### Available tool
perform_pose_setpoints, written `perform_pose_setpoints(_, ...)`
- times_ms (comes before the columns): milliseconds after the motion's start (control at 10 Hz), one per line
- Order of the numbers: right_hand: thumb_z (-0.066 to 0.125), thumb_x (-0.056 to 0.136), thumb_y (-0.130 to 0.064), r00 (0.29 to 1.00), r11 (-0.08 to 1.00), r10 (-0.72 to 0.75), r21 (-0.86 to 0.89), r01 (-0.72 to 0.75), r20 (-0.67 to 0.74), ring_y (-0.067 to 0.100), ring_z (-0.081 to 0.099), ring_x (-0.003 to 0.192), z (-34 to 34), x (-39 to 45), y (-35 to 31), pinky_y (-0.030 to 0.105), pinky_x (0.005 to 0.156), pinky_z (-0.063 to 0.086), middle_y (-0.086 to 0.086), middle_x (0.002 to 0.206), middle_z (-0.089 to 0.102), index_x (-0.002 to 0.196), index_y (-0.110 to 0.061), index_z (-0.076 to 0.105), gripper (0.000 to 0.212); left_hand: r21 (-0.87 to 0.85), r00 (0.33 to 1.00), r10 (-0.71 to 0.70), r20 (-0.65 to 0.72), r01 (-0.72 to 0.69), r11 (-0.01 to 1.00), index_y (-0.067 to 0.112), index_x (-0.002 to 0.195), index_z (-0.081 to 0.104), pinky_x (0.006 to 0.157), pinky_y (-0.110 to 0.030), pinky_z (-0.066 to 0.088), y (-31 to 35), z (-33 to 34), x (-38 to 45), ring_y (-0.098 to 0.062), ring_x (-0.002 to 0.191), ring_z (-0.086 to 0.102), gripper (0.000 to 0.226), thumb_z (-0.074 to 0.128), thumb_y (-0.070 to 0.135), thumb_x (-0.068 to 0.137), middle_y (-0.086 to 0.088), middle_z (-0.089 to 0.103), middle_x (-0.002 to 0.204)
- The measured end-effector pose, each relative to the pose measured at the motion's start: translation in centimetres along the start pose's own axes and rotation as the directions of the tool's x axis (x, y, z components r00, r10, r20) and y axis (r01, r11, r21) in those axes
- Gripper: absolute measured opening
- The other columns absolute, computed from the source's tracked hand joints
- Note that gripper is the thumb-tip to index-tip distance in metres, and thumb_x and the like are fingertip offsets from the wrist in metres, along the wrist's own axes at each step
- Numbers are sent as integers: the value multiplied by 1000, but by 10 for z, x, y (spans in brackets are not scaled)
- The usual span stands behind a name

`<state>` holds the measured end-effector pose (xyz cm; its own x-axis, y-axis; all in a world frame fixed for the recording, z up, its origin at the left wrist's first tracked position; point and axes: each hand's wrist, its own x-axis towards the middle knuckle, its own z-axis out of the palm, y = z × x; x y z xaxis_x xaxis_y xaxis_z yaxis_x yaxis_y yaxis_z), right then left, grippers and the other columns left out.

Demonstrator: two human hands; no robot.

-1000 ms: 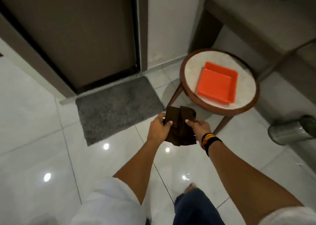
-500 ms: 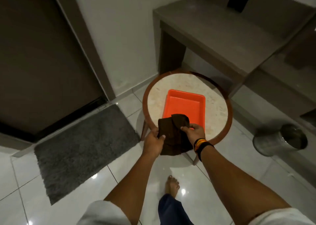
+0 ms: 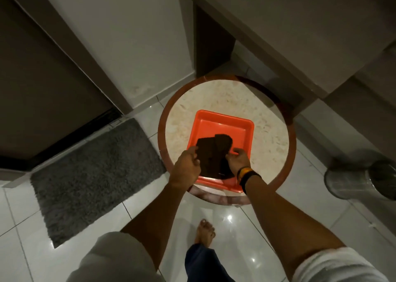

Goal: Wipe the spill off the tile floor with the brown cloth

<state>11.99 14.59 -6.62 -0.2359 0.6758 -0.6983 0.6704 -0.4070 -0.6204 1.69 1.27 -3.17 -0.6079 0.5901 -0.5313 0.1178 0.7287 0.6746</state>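
The brown cloth (image 3: pixel 214 155) is folded and lies low over the orange tray (image 3: pixel 227 125), which sits on the round marble-topped stool (image 3: pixel 267 119). My left hand (image 3: pixel 186 166) pinches the cloth's left edge. My right hand (image 3: pixel 238 161), with dark and orange wristbands, holds its right edge. The glossy white tile floor (image 3: pixel 257 224) shows light reflections; I see no spill on it.
A grey shaggy mat (image 3: pixel 90 174) lies at the left before a dark door (image 3: pixel 42 71). A steel bin (image 3: pixel 360 181) stands on the floor at the right. A grey desk (image 3: pixel 289 20) rises behind the stool. My bare foot (image 3: pixel 205 231) is just below the stool.
I have stepped closer to the stool. Both hands carried the cloth forward from the stool's near edge and lowered it over the orange tray.
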Motion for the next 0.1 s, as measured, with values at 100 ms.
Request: perform_pose_setpoints(100, 56, 108, -15, 998, 998, -47, -34, 45, -37, 39, 57, 137, -7, -31, 23, 45, 113, 47, 18, 149, 60, 153, -11, 48, 46, 143, 991, 90, -101, -75, 987, 19, 150, 46, 109, -40, 47, -7, -14, -2, -29, 133, 57, 47, 52, 18, 103, -10, 58, 141)
